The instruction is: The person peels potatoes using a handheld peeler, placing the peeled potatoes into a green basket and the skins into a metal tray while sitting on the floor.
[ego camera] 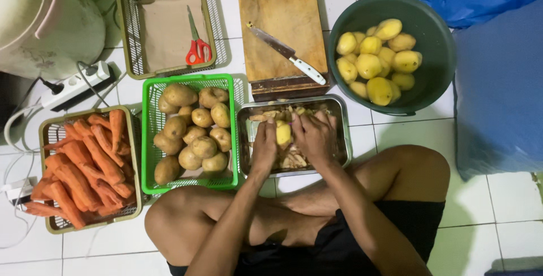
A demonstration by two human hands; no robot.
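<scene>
Left hand (264,146) curled closed around a half-peeled potato (283,133), held just above the steel tray (346,140); right hand (313,136) closed against the potato's far side, fingers bent, any tool in it hidden. Judgement: best to peel with the potato low over the tray so skins drop among the peelings (291,158). Left of the tray, touching it, green basket (148,140) of unpeeled potatoes; beyond it, cutting board (271,10) with knife (288,54); right-beyond, green basin (435,44) of peeled potatoes. Tray's near rim sits close to the crossed legs; open floor (509,197) lies right.
</scene>
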